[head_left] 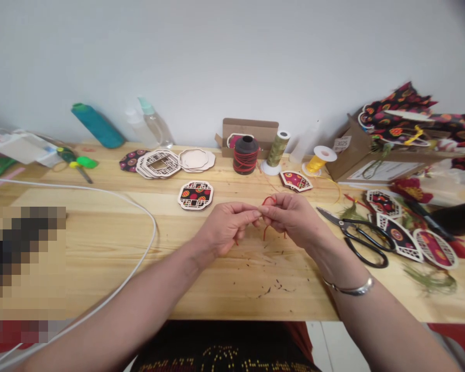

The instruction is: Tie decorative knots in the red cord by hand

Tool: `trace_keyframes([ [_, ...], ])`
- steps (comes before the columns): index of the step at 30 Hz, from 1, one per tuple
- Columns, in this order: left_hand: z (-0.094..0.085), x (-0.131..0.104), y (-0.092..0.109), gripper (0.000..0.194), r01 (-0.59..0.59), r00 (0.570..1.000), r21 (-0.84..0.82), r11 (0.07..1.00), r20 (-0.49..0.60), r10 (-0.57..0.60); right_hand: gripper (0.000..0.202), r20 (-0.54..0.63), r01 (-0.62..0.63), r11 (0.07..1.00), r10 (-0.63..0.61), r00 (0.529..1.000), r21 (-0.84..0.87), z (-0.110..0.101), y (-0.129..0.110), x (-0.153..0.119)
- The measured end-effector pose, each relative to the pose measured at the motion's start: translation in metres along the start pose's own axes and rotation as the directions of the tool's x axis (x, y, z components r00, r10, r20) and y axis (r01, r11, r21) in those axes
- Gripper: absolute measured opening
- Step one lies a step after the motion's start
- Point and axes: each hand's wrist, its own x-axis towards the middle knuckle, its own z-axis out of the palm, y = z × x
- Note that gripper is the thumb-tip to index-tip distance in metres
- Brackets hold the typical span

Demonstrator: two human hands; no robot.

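Observation:
Over the middle of the table, my left hand (230,225) and my right hand (289,217) meet at the fingertips. Both are closed in a pinch on a thin red cord (270,199). A loop of it rises above the right fingers, and short ends hang below both hands. A patterned octagonal piece with a wooden lattice frame (195,195) lies just beyond my left hand. Beyond my right hand is a fan-shaped patterned piece (295,181). Black-handled scissors (358,232) rest to the right of my right wrist.
Behind stand a dark spool of red cord (245,155), a green thread spool (279,151) and a yellow one (320,159). Stacked lattice frames (160,164) lie back left. A cardboard box (356,152) of fabric pieces is at right. A white cable (153,222) curves at left.

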Motion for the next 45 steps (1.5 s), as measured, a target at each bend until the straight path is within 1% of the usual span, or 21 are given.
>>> trace_keyframes([
  [5, 0.002, -0.001, -0.001, 0.013, -0.045, 0.997, 0.059, 0.997, -0.057, 0.048, 0.028, -0.034, 0.046, 0.996, -0.049, 0.998, -0.082, 0.002, -0.001, 0.0],
  [7, 0.002, -0.001, 0.0, 0.012, -0.076, 0.993, 0.061, 0.995, -0.09, 0.082, 0.024, -0.039, 0.1, 0.979, -0.109, 0.993, -0.177, 0.002, -0.002, -0.001],
  [9, 0.002, 0.0, 0.001, 0.013, -0.103, 0.985, 0.056, 0.993, -0.134, 0.11, 0.02, -0.03, 0.188, 0.926, -0.209, 0.977, -0.326, 0.0, -0.002, -0.001],
  [12, 0.001, 0.003, 0.002, 0.014, -0.128, 0.97, 0.058, 0.99, -0.202, 0.137, 0.018, -0.017, 0.289, 0.762, -0.366, 0.93, -0.58, -0.003, 0.0, -0.001],
  [14, 0.001, 0.004, 0.001, 0.014, -0.142, 0.961, 0.062, 0.988, -0.229, 0.152, 0.02, -0.026, 0.282, 0.64, -0.427, 0.904, -0.714, -0.003, 0.002, -0.003],
  [17, 0.001, 0.004, 0.001, 0.015, -0.142, 0.953, 0.045, 0.989, -0.262, 0.149, 0.022, -0.034, 0.252, 0.496, -0.497, 0.867, -0.831, 0.001, 0.007, -0.007],
  [19, 0.002, 0.004, 0.001, 0.015, -0.128, 0.95, 0.01, 0.992, -0.286, 0.125, 0.023, 0.007, 0.269, 0.39, -0.557, 0.831, -0.881, 0.006, 0.011, -0.011],
  [22, 0.002, 0.003, 0.001, 0.015, -0.115, 0.954, -0.064, 0.991, -0.287, 0.092, 0.025, 0.159, 0.307, 0.133, -0.631, 0.76, -0.942, 0.013, 0.019, -0.015],
  [26, 0.0, 0.002, 0.002, 0.015, -0.069, 0.973, -0.184, 0.981, -0.23, 0.025, 0.022, 0.395, 0.315, -0.239, -0.602, 0.694, -0.919, 0.017, 0.027, -0.015],
  [28, -0.001, 0.003, 0.002, 0.016, -0.057, 0.979, -0.226, 0.972, -0.205, 0.01, 0.022, 0.491, 0.34, -0.356, -0.565, 0.663, -0.87, 0.016, 0.028, -0.014],
  [31, -0.001, 0.005, 0.002, 0.015, -0.052, 0.986, -0.273, 0.96, -0.166, 0.006, 0.022, 0.589, 0.417, -0.419, -0.514, 0.624, -0.807, 0.015, 0.025, -0.014],
  [33, -0.001, 0.006, 0.003, 0.015, -0.045, 0.986, -0.285, 0.957, -0.168, -0.004, 0.021, 0.632, 0.521, -0.362, -0.505, 0.587, -0.773, 0.014, 0.021, -0.017],
  [34, 0.0, 0.006, 0.003, 0.016, -0.045, 0.984, -0.282, 0.958, -0.18, -0.007, 0.022, 0.634, 0.583, -0.287, -0.528, 0.566, -0.76, 0.014, 0.018, -0.018],
  [35, 0.0, 0.006, 0.004, 0.017, -0.045, 0.981, -0.274, 0.961, -0.195, -0.01, 0.023, 0.602, 0.634, -0.178, -0.575, 0.554, -0.752, 0.013, 0.015, -0.019],
  [37, 0.001, 0.005, 0.004, 0.016, -0.042, 0.976, -0.247, 0.968, -0.219, -0.014, 0.025, 0.406, 0.656, 0.109, -0.707, 0.579, -0.747, 0.012, 0.011, -0.019],
  [39, 0.002, 0.004, 0.003, 0.016, -0.033, 0.975, -0.213, 0.976, -0.22, -0.015, 0.021, 0.105, 0.579, 0.404, -0.75, 0.653, -0.708, 0.01, 0.009, -0.015],
  [40, 0.002, 0.003, 0.003, 0.016, -0.029, 0.977, -0.193, 0.981, -0.212, -0.013, 0.016, -0.018, 0.525, 0.534, -0.712, 0.702, -0.663, 0.009, 0.009, -0.012],
  [41, 0.003, 0.002, 0.002, 0.017, -0.025, 0.98, -0.171, 0.985, -0.201, -0.01, 0.011, -0.099, 0.467, 0.653, -0.637, 0.764, -0.596, 0.007, 0.01, -0.008],
  [42, 0.003, 0.001, 0.002, 0.017, -0.021, 0.982, -0.149, 0.989, -0.188, -0.008, 0.011, -0.142, 0.406, 0.779, -0.525, 0.839, -0.478, 0.006, 0.011, -0.004],
  [43, 0.004, 0.001, 0.001, 0.017, -0.017, 0.984, -0.128, 0.992, -0.177, -0.006, 0.016, -0.161, 0.342, 0.868, -0.419, 0.893, -0.359, 0.005, 0.012, 0.0],
  [45, 0.005, 0.0, -0.001, 0.018, -0.012, 0.987, -0.087, 0.996, -0.161, -0.002, 0.022, -0.152, 0.251, 0.953, -0.277, 0.949, -0.168, 0.003, 0.013, 0.005],
])
